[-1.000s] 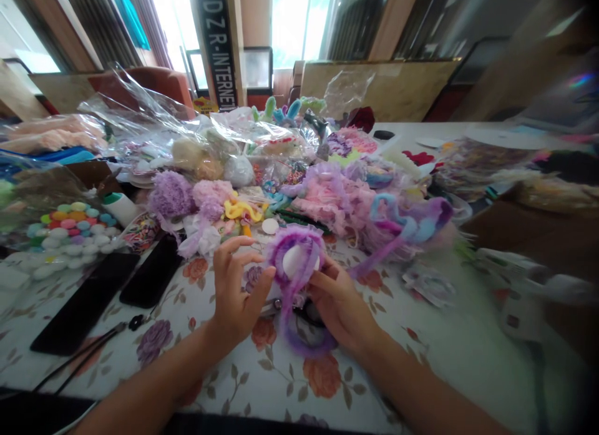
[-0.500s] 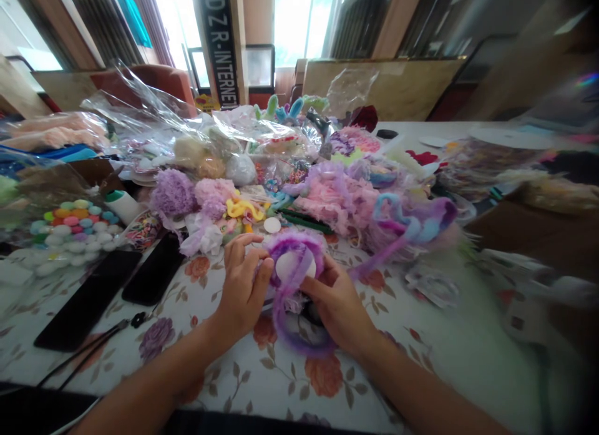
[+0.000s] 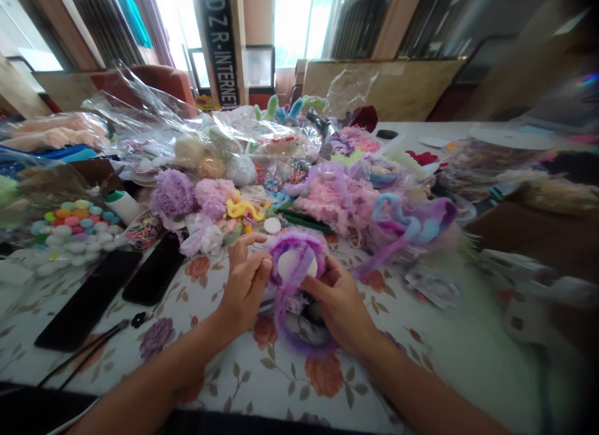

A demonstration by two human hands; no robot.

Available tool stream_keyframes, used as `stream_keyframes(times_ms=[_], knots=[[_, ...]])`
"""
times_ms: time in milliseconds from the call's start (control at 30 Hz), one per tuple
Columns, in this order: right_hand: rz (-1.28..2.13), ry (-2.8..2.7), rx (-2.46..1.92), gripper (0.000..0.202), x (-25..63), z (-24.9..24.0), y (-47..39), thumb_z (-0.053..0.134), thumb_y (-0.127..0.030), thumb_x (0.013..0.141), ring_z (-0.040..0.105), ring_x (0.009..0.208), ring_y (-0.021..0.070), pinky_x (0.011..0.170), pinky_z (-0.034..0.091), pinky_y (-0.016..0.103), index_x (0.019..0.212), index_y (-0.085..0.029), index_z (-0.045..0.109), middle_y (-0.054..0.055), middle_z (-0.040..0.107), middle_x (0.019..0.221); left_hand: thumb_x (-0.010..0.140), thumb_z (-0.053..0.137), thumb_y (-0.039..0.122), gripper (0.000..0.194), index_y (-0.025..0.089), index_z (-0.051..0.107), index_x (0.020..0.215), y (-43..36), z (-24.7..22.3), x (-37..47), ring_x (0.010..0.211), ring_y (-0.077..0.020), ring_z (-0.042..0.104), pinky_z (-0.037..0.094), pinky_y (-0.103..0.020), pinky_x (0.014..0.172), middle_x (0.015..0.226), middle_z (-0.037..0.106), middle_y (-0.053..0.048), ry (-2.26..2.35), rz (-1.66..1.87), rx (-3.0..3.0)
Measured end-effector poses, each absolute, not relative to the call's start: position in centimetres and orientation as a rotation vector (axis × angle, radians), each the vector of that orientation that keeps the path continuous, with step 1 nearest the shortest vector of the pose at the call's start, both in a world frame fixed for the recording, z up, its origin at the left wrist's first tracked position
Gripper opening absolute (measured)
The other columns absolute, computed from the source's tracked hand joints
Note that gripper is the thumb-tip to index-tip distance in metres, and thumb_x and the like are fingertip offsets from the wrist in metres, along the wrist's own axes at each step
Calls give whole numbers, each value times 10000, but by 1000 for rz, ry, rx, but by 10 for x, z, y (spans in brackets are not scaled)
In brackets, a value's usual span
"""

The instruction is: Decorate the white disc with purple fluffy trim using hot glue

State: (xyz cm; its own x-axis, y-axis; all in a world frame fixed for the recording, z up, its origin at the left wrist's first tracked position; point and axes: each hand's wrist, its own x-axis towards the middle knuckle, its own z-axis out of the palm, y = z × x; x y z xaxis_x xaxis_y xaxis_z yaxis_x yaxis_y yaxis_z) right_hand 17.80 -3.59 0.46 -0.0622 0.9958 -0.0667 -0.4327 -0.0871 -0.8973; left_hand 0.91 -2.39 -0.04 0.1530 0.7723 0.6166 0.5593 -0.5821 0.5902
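A fluffy purple ring (image 3: 322, 251) of fuzzy strip surrounds a white round disc (image 3: 286, 264). One purple fuzzy strand (image 3: 299, 269) crosses the disc and curves into a loop (image 3: 299, 346) below. My right hand (image 3: 344, 307) grips the ring's right side, its thumb on the disc's lower edge and its fingers behind. At the left rim, my left hand (image 3: 246, 288) is closed, thumb against the curled index finger. Whatever it pinches is hidden. White stringy fibres (image 3: 296, 304) and a dark item (image 3: 313, 311) show under the ring.
Two black phone-like slabs (image 3: 88, 301) (image 3: 154, 269) lie left on the flowered tablecloth (image 3: 224, 385). Behind them is a bag of coloured pompoms (image 3: 75, 226). Purple and pink fluffy yarn (image 3: 327, 198), a small white disc (image 3: 272, 225) and clear plastic bags (image 3: 262, 132) crowd the back.
My left fingers have curled in more, and the thumb has risen slightly. The ring and its loop have shifted a little to the right. My right hand keeps its grip.
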Motion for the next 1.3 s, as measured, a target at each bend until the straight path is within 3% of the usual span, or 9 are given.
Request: stream_keyframes(times_ms=[100, 233, 333, 700, 1100, 1300], knots=[[1469, -850, -896, 459, 179, 5, -36, 846, -259, 655, 687, 936, 222, 871, 540, 366, 1062, -231, 634, 38, 729, 1011, 990, 364, 257, 305, 197, 541, 749, -24, 1, 8, 1218, -249, 446, 334, -456, 1054, 1168, 527, -99, 1291, 1393, 2214], [1463, -828, -896, 468, 179, 5, -35, 847, -261, 647, 687, 959, 232, 883, 536, 368, 1066, -234, 639, 47, 730, 1041, 938, 492, 264, 192, 195, 547, 767, -28, 6, 10, 1239, -262, 421, 337, -444, 1065, 1212, 532, -99, 1354, 1280, 2354], [1457, -829, -904, 469, 179, 5, -35, 838, -276, 657, 680, 1009, 243, 907, 530, 374, 1078, -239, 635, 54, 724, 1091, 937, 482, 229, 158, 197, 552, 799, -29, 7, 11, 1248, -255, 422, 342, -436, 1067, 1233, 533, -99, 1356, 1271, 2376], [1474, -825, -871, 491, 179, 8, -35, 846, -235, 642, 688, 972, 224, 898, 535, 349, 1089, -237, 643, 41, 732, 1057, 952, 488, 302, 255, 205, 581, 736, -25, 4, 9, 1287, -277, 416, 306, -475, 1104, 1295, 549, -82, 1234, 1276, 2211], [1525, -956, -862, 482, 179, 7, -37, 871, -212, 614, 681, 899, 193, 817, 549, 296, 1057, -234, 681, 23, 733, 988, 985, 364, 195, 216, 195, 513, 829, -24, 4, 6, 1250, -233, 422, 289, -476, 1110, 1230, 532, -97, 1263, 1466, 2319], [1575, -982, -874, 435, 182, 7, -39, 862, -226, 633, 681, 851, 185, 789, 549, 297, 1031, -234, 686, 17, 726, 954, 996, 309, 263, 270, 200, 499, 814, -23, 3, 3, 1286, -268, 391, 276, -519, 1110, 1272, 503, -111, 1234, 1378, 2436]])
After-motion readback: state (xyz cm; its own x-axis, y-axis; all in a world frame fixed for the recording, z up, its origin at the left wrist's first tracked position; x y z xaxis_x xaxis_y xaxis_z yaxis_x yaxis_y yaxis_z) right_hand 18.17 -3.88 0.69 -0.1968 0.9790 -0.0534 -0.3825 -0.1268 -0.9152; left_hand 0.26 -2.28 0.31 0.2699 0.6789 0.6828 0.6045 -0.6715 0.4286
